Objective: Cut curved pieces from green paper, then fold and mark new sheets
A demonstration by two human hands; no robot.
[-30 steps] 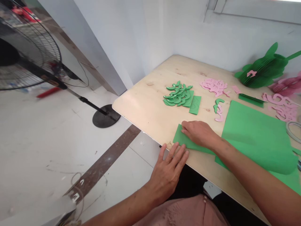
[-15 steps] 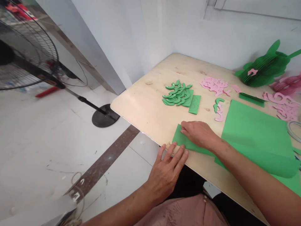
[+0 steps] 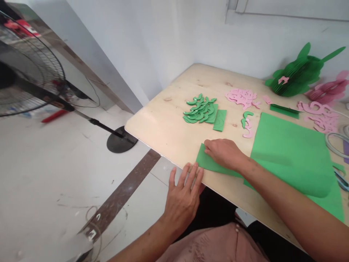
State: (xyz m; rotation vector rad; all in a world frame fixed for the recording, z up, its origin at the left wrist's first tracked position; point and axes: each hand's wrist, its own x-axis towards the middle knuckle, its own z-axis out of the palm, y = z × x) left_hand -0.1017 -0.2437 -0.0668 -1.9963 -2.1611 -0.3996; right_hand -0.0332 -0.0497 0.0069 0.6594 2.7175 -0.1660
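Observation:
A folded piece of green paper [image 3: 214, 163] lies at the near edge of the wooden table. My right hand [image 3: 222, 153] presses down on it with curled fingers, near its upper left corner. Whether anything is inside those fingers is hidden. Fingers spread, my left hand [image 3: 184, 196] rests at the table edge, its fingertips beside the paper's lower left corner. A large green sheet [image 3: 291, 149] lies to the right, partly behind my right forearm. Beyond my hands sit a pile of cut green curls [image 3: 200, 109] and a small green card [image 3: 219, 120] with a drawn outline.
Cut pink pieces [image 3: 242, 97] lie farther back, with more pink cutouts [image 3: 321, 116] at right. A green folded-paper figure [image 3: 297, 78] and a pink one [image 3: 329, 89] stand by the wall. Scissors [image 3: 341, 181] lie at far right. A standing fan [image 3: 29, 76] is left of the table.
My left hand has shifted left and back from the folded paper's lower edge. My right hand stays pressed on the paper. The view has turned slightly right.

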